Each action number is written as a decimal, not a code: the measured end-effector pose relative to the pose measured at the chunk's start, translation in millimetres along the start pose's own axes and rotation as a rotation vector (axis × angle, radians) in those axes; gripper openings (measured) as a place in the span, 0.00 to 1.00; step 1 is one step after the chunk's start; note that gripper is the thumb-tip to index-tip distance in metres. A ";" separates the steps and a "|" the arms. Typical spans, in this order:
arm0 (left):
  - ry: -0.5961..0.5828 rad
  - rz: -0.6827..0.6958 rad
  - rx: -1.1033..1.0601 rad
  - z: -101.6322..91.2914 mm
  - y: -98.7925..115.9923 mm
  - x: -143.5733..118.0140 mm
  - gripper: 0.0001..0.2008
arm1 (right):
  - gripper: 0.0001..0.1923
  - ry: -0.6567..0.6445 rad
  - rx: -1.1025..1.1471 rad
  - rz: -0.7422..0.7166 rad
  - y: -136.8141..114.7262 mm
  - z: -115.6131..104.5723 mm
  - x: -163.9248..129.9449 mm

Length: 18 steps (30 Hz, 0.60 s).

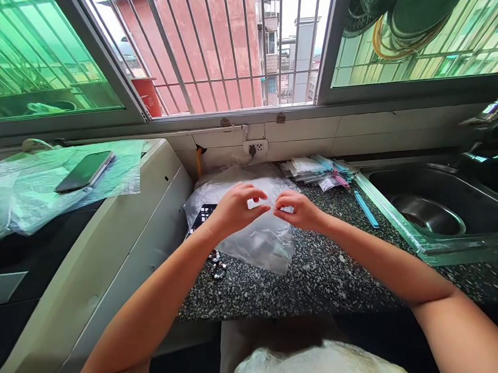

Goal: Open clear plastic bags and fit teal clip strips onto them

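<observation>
Both of my hands hover close together over a clear plastic bag [263,251] that lies crumpled on the speckled counter. My left hand [237,209] has its thumb and curled index finger apart, with nothing visible between them. Opposite it, the fingertips of my right hand [299,210] are drawn together in a pinch; whatever they hold, if anything, is too small to make out. Beside my left wrist is a black grid-like tray [206,214], partly covered by that hand. Small shiny dark and silver pieces [218,267] lie below the wrist.
Several flat plastic packets [316,169] are piled at the back, near a blue strip [366,209]. A dark sink [426,201] is on the right. To the left, a phone [86,171] rests on a plastic-covered pale appliance [147,211]. A wall socket [255,146] sits behind.
</observation>
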<state>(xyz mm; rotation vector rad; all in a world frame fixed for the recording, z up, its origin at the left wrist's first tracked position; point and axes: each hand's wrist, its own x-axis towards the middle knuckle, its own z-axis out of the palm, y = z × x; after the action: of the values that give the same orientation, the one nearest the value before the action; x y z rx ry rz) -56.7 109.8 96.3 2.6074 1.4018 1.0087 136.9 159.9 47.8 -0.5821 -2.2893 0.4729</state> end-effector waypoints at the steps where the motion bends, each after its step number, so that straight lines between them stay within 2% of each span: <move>1: -0.011 0.021 -0.006 1.6 0.1 1.1 0.02 | 0.08 0.002 0.003 0.003 -0.4 0.2 -0.2; 6: 0.019 0.071 0.001 -1.1 -3.5 -4.2 0.06 | 0.06 -0.022 0.062 0.103 9.5 -5.4 -12.2; 11: 0.080 0.103 -0.002 -20.1 -1.4 -24.4 0.08 | 0.10 -0.059 0.107 0.437 35.0 2.0 -36.5; 13: 0.098 0.119 0.012 -26.2 2.5 -33.1 0.08 | 0.11 -0.095 0.127 0.487 39.1 11.5 -42.8; 15: 0.122 0.138 0.057 -29.5 7.3 -40.7 0.07 | 0.13 -0.096 0.137 0.500 35.1 20.1 -44.8; 18: 0.142 0.187 0.163 -29.4 15.4 -49.9 0.07 | 0.15 -0.027 0.081 0.498 15.7 26.0 -40.2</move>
<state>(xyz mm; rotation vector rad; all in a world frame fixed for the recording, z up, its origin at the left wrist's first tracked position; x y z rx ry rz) -80.8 54.9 97.8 2.8823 1.3403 1.1686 148.3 147.3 0.4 -1.1156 -2.1272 0.8081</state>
